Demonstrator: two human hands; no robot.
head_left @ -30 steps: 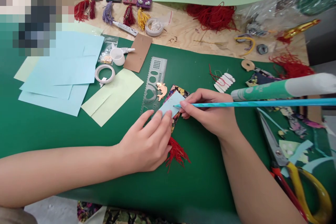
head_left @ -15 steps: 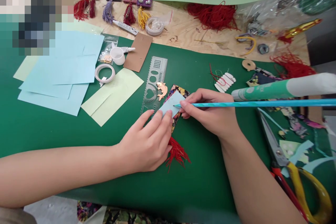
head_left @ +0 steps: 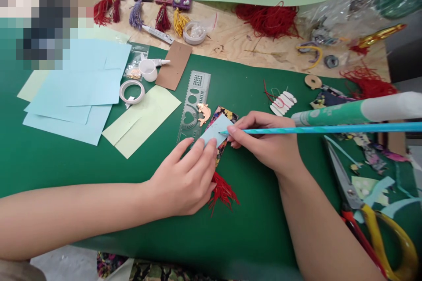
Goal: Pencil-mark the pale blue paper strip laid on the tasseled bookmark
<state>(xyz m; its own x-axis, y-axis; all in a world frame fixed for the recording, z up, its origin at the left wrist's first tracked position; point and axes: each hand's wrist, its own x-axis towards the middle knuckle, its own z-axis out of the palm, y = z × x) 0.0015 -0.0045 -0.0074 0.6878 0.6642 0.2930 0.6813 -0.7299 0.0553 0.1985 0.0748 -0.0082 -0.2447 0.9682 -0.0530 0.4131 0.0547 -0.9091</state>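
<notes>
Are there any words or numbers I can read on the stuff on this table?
None can be read.
The green and white tube by the right hand has marks too blurred to read.
The stencil ruler has cut-out shapes, but any numbers are too small to tell.
The small glue tube shows no clear print.
The pencil has only swirled stripes.

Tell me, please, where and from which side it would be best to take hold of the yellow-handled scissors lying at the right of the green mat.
Probably by the yellow handle loops, coming from the near right edge. The scissors lie flat with the closed blades pointing away, and the loops face the person and are uncovered.
</notes>
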